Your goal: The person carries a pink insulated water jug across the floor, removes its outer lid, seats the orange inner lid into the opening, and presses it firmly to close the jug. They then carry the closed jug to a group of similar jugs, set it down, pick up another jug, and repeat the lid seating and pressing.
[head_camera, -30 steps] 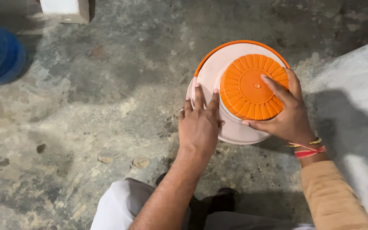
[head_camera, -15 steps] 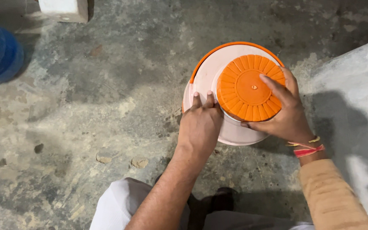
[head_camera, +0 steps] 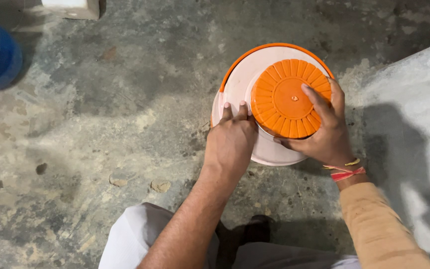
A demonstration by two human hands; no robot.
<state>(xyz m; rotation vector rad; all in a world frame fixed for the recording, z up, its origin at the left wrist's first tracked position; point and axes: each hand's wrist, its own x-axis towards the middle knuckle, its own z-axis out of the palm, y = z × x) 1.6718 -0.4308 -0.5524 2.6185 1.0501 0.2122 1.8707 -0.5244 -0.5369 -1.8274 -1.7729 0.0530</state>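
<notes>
Since a second ago the left hand [head_camera: 231, 142] slid down, fingers now pressing the round white plastic container with orange rim [head_camera: 240, 84] on the concrete floor [head_camera: 100, 124]; right hand [head_camera: 324, 134] grips its ribbed orange plastic lid [head_camera: 287, 97].

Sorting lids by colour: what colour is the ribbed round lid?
Orange; the ribbed lid shows best in the head view.
</notes>
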